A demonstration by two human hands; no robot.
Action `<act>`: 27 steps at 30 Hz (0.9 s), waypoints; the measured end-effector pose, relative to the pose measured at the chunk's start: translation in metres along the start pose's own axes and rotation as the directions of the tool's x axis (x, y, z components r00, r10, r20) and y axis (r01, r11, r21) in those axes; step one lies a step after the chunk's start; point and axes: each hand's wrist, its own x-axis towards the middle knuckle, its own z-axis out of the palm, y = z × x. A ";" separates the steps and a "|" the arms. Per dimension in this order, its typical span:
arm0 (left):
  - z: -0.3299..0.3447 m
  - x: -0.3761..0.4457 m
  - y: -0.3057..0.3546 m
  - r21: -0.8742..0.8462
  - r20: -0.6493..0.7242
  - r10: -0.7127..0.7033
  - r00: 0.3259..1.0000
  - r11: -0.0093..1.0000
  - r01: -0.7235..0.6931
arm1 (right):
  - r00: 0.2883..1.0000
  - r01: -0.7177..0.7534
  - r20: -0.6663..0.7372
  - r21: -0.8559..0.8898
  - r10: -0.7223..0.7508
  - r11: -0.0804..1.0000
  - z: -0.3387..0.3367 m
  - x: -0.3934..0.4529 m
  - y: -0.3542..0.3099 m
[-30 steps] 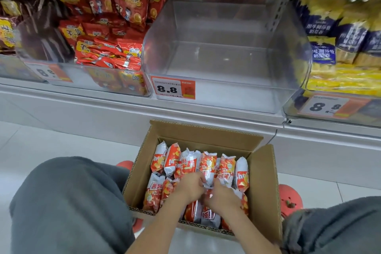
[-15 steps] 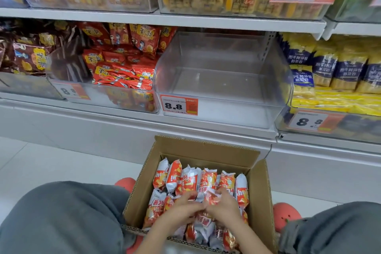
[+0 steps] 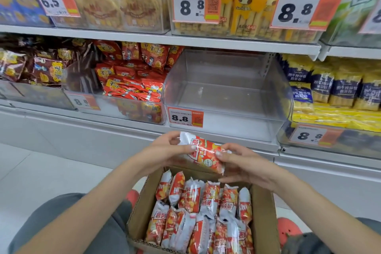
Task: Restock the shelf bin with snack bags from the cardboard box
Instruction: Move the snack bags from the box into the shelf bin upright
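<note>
Snack bag [image 3: 203,153] held crosswise above cardboard box [image 3: 266,210], below front of clear shelf bin [image 3: 226,97], which holds nothing yet. Left hand [image 3: 165,151] pinches bag's upper-left end; right hand [image 3: 237,163] grips lower-right end. Box packed with like bags. Likely risk: slick wrapper slipping from pinch; bag snagging bin's front lip, dropping to floor.

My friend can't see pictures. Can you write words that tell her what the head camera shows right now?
Two hands, left hand and right hand, hold one red-and-white snack bag above an open cardboard box full of matching bags. Ahead, a clear shelf bin with an 8.8 price tag holds nothing.
</note>
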 end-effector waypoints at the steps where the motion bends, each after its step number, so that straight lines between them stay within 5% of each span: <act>1: -0.002 -0.002 0.005 -0.054 -0.010 0.018 1.000 0.998 -0.018 | 1.000 0.011 0.023 -0.026 -0.010 1.000 0.000 0.000 -0.003; 6: 0.003 -0.008 0.019 -0.226 -0.157 0.145 0.977 0.958 -0.178 | 0.991 0.137 0.022 -0.217 -0.135 0.967 0.008 0.001 -0.011; 11: 0.002 -0.010 0.030 0.061 -0.216 0.297 0.930 0.955 -0.291 | 0.965 0.261 0.085 -0.207 -0.249 0.943 0.021 0.001 -0.016; 20: 0.018 -0.001 0.035 0.093 -0.226 0.409 0.884 0.913 -0.398 | 0.943 0.326 -0.014 -0.161 -0.332 0.932 0.031 0.015 -0.024; 23: 0.019 0.001 0.033 0.056 -0.221 0.369 0.903 0.929 -0.366 | 0.938 0.338 -0.032 -0.128 -0.344 0.932 0.037 0.020 -0.022; 27: 0.023 0.003 0.022 -0.046 -0.136 0.148 0.980 0.987 -0.156 | 0.933 0.339 -0.056 -0.200 -0.356 0.919 0.042 0.024 -0.019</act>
